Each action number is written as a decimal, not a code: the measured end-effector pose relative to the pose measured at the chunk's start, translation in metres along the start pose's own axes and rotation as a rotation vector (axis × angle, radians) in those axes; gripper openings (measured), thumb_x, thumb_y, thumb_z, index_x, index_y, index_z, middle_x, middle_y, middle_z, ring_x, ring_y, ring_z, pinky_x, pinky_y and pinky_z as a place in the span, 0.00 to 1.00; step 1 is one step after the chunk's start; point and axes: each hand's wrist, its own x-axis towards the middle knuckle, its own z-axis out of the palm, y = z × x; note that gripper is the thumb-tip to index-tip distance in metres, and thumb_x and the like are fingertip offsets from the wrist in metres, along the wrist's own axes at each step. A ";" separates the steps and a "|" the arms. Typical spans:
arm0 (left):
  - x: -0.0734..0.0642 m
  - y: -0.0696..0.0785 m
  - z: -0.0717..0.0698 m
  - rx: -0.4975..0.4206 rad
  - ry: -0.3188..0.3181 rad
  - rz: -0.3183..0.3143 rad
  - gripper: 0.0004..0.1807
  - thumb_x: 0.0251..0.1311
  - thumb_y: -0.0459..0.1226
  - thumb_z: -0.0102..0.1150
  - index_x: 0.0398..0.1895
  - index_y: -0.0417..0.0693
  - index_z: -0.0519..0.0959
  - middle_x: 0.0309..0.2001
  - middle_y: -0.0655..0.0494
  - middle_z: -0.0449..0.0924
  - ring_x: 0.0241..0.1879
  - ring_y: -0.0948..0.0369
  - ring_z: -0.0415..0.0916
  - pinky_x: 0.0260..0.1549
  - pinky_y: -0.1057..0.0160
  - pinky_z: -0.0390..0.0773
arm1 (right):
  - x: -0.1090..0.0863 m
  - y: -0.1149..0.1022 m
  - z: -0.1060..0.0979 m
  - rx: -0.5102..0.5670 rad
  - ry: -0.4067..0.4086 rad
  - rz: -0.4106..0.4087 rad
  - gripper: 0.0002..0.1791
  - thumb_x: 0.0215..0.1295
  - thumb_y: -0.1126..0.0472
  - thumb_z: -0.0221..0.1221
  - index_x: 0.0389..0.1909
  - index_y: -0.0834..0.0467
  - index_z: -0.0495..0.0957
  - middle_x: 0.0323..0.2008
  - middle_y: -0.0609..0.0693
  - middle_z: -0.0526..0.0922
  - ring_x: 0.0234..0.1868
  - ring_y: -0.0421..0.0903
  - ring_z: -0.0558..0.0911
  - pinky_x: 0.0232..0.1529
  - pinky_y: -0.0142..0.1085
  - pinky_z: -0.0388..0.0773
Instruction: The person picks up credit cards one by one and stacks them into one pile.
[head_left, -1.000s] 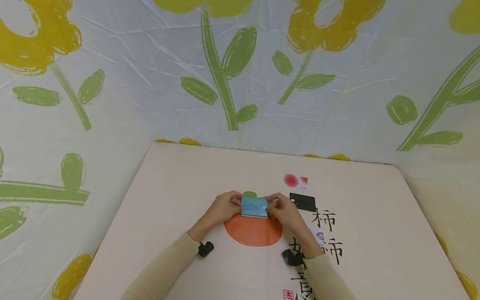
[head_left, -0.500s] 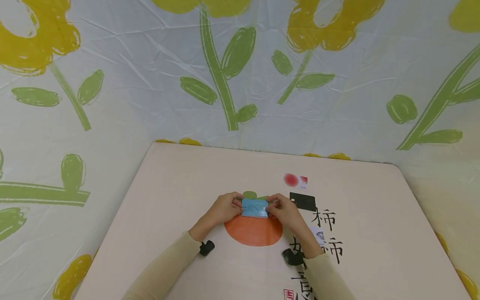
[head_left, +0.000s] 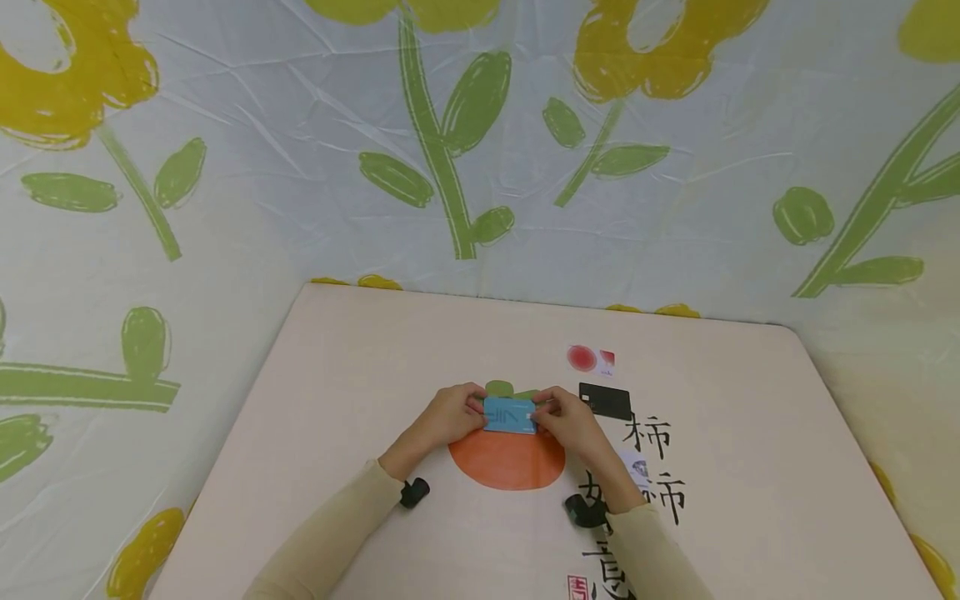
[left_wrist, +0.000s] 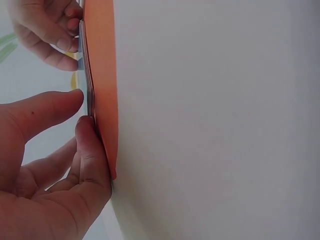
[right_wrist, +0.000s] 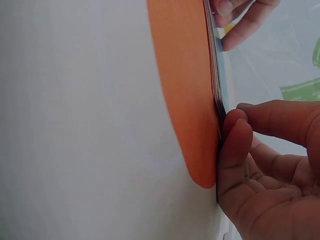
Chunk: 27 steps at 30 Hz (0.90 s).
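A small stack of cards (left_wrist: 89,75) with a light blue card (head_left: 510,415) on top lies low over the printed orange fruit, between both hands. My left hand (head_left: 450,414) holds the stack's left end, thumb over the top and curled fingers at the edge. At the opposite end my right hand (head_left: 566,418) holds it the same way, with fingertips (right_wrist: 236,120) against the card edges. Both wrist views show the layered edges side-on, lying close to the mat. How many cards there are cannot be told.
Right of the hands lie a black card (head_left: 606,401) and a white card with a red circle (head_left: 591,360). Another pale card (head_left: 637,468) is partly hidden by the right forearm. The pale mat (head_left: 360,350) carries black characters and a fruit print (head_left: 507,462). Flowered cloth (head_left: 525,183) hangs behind.
The stack has tipped flatter: its pale front edge showed a second ago and is now barely visible. Both hands stay at its ends, almost unmoved.
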 end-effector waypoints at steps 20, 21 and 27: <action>0.001 0.001 -0.003 -0.009 -0.009 0.008 0.24 0.56 0.36 0.71 0.56 0.40 0.77 0.35 0.59 0.81 0.35 0.64 0.79 0.40 0.61 0.79 | 0.001 0.001 -0.001 -0.013 0.014 0.029 0.14 0.68 0.64 0.62 0.53 0.62 0.77 0.36 0.52 0.78 0.36 0.49 0.78 0.35 0.35 0.78; 0.001 0.001 -0.003 -0.011 -0.010 0.007 0.25 0.56 0.36 0.71 0.56 0.40 0.77 0.35 0.59 0.80 0.35 0.64 0.79 0.40 0.61 0.79 | 0.001 0.001 -0.001 -0.012 0.015 0.029 0.14 0.68 0.64 0.62 0.52 0.62 0.77 0.36 0.52 0.78 0.36 0.49 0.78 0.35 0.35 0.78; 0.000 0.000 -0.003 -0.003 0.002 0.015 0.25 0.55 0.37 0.71 0.56 0.40 0.77 0.35 0.59 0.81 0.36 0.63 0.79 0.41 0.60 0.79 | -0.001 0.001 0.000 0.017 0.013 0.007 0.13 0.68 0.65 0.62 0.52 0.63 0.77 0.35 0.52 0.79 0.34 0.48 0.79 0.36 0.35 0.78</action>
